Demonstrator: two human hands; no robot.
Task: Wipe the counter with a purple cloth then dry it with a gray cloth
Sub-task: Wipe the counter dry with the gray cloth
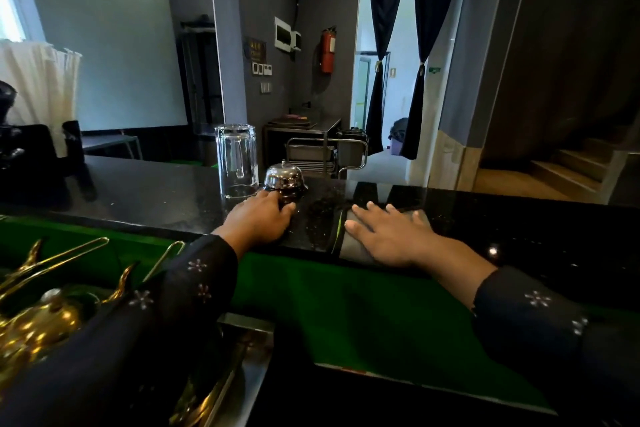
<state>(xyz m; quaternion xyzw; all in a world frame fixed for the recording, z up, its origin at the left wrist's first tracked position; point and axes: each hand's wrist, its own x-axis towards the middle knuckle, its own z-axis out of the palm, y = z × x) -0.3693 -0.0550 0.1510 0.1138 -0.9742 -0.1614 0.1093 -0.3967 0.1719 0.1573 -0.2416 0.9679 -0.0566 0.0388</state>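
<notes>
Right hand (388, 236) lies flat, fingers spread, palm pressing a gray cloth (353, 246) onto the black bench (156, 191) just right of frame centre; nothing gripped, it only presses down. Left hand (259, 218) sits centre frame, fingers loosely curled at the base of a chrome bell (284, 178); can't tell whether it grips the base or just touches it. An upturned glass mug (237, 161) stands just left of the bell, near the bench's far edge. No purple cloth anywhere in view, so it's prob. set aside out of frame. Judging by that, plus the gray cloth being the one under the palm, the wet wipe looks done and the drying pass is under way. The cloth sits at the bench's near edge w/ a fold hanging slightly over it toward the green mat (346, 305) below. Speckles show on the bench between the two hands, around the bell; could be water drops or just the stone's fleck, can't tell. Left to do, as I read it: dry the patch around the bell and mug, then the long stretches toward the left and right of the frame.
</notes>
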